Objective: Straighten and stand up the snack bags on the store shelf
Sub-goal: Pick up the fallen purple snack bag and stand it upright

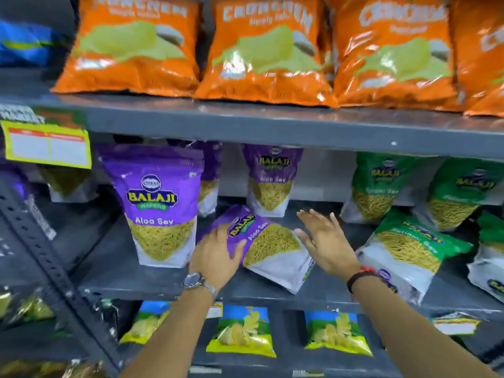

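Note:
A purple Aloo Sev bag lies tilted on the grey middle shelf, its top pointing up-left. My left hand grips its upper left part, thumb over the front. My right hand hovers just right of the bag, fingers spread, holding nothing. To the left, another purple Aloo Sev bag stands upright at the front. A third purple bag stands further back. On the right, a green sev bag lies leaning over.
Two green bags stand at the back right. Orange chip bags fill the upper shelf, and blue-yellow chip bags the lower one. A yellow price tag hangs at left beside a perforated upright.

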